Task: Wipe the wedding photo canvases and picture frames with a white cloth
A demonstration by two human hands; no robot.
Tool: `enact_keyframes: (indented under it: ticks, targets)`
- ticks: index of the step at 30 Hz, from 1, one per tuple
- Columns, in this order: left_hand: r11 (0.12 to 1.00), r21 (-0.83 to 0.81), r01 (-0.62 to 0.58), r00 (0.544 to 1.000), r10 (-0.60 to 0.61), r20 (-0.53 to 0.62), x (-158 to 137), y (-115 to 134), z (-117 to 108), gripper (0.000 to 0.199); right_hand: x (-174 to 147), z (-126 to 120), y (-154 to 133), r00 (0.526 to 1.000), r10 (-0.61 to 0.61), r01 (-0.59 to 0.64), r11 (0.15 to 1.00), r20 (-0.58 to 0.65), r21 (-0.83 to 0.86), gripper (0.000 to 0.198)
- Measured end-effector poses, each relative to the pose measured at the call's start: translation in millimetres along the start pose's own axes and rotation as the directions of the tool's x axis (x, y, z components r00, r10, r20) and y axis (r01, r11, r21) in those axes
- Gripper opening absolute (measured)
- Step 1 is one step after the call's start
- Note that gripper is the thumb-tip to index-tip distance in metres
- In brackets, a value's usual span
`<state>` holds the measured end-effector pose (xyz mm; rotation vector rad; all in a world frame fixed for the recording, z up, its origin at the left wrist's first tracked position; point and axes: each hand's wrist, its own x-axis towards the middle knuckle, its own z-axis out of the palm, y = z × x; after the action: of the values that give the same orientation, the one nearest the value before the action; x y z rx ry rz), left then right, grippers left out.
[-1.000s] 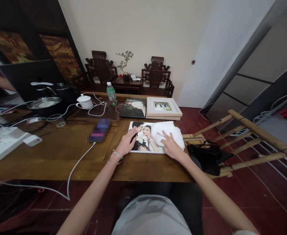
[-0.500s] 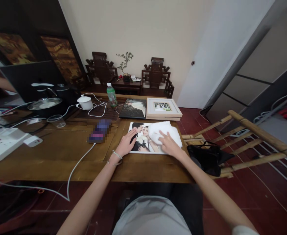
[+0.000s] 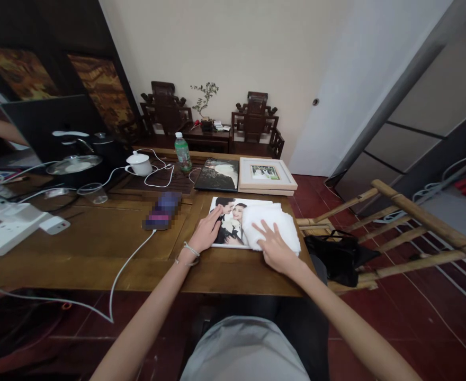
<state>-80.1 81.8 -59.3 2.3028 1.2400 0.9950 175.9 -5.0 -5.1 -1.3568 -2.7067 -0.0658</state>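
Note:
A photo album or printed photo panel [image 3: 230, 235] with a couple on its cover lies flat near the table's front edge. My left hand [image 3: 206, 230] rests open on its left edge, fingers stretched out flat. Over the right part of the panel lies a folded white towel [image 3: 288, 225], hiding that side of the picture. My right hand [image 3: 275, 246] presses on the towel from above with its fingers spread, not wrapped round it.
Behind lie a dark photo panel [image 3: 217, 175] and a white photo frame [image 3: 284, 179]. A green bottle [image 3: 182, 152], lidded cup [image 3: 140, 164], charging phone [image 3: 160, 211], plastic cup [image 3: 93, 193] and power strip [image 3: 12, 227] stand leftward. A bamboo chair [image 3: 419, 222] is at right.
My right hand has slid the towel down and slightly right, its fingers now spread wider. More of the picture's middle shows. My left hand stays in place.

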Motion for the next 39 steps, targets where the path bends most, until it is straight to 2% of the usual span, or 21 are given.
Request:
enact_keyframes:
  ticks: [4, 7, 17, 21, 25, 29, 34, 36, 39]
  targets:
    - [1.000, 0.001, -0.006, 1.000, 0.006, 0.015, 0, -1, 1, 0.048, -32, -5, -26, 0.997, -0.062, 0.061, 0.998, 0.041, 0.017, 0.037]
    - [1.000, 0.023, 0.001, 1.000, -0.002, 0.028, 1, -1, 1, 0.048, -28, -9, -23, 0.996, -0.066, 0.063, 0.997, 0.066, 0.042, 0.040]
    - [1.000, 0.028, -0.012, 1.000, 0.011, 0.027, 1, -4, 0, 0.046, 74, -8, 50, 0.995, 0.088, -0.090, 0.995, 0.052, 0.045, 0.050]
    - [0.999, 0.021, -0.025, 0.999, 0.024, 0.030, 2, -2, -1, 0.046, 91, -10, 61, 0.991, 0.128, -0.130, 0.991, 0.045, 0.034, 0.049]
    - [0.999, 0.020, -0.032, 0.999, 0.031, 0.013, 2, -1, -1, 0.046, 69, -9, 47, 0.994, 0.097, -0.099, 0.994, 0.044, 0.037, 0.047]
    - [0.999, 0.032, -0.031, 0.999, 0.030, 0.011, 1, -1, 0, 0.046, 20, -9, 15, 0.999, 0.013, -0.015, 0.997, 0.036, 0.074, 0.041]
    - [0.999, 0.048, -0.013, 1.000, 0.012, 0.018, 1, -1, 1, 0.046, -32, -19, -26, 0.992, -0.077, 0.064, 0.990, 0.104, 0.123, 0.043]
    - [0.999, 0.047, -0.007, 1.000, 0.006, 0.020, 1, -1, 1, 0.046, -38, -23, -33, 0.986, -0.101, 0.081, 0.986, 0.134, 0.143, 0.043]
    - [0.999, 0.045, -0.002, 1.000, 0.001, 0.017, 1, -1, 0, 0.046, -26, -24, -28, 0.987, -0.092, 0.070, 0.984, 0.134, 0.162, 0.044]
